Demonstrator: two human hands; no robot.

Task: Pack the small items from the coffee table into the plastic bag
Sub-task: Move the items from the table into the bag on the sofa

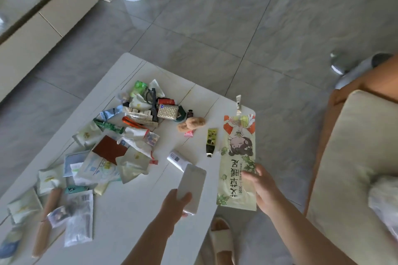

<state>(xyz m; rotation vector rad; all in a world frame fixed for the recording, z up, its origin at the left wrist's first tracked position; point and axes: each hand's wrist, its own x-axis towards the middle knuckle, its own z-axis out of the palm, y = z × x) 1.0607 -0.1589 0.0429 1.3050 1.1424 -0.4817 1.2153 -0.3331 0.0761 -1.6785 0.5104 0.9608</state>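
My left hand [175, 203] grips a flat white rectangular item [191, 187] above the near edge of the white coffee table [129, 221]. At the table's right corner my right hand [263, 189] holds the edge of a long pale green plastic bag [238, 161] printed with a cartoon girl and leaves. A white tube [176, 159] lies just beyond the white item. A green-and-black tube [211, 141] lies left of the bag, and a small tube [238, 103] sticks out past the bag's far end. Several sachets, packets and tubes form a heap [140, 114] at mid table.
More white packets [79, 217] and a wooden brush [46, 221] lie at the table's left. A beige sofa cushion [353, 168] is to the right. A slipper [221, 239] sits on the grey tile floor below the table corner. A white cabinet [43, 23] stands far left.
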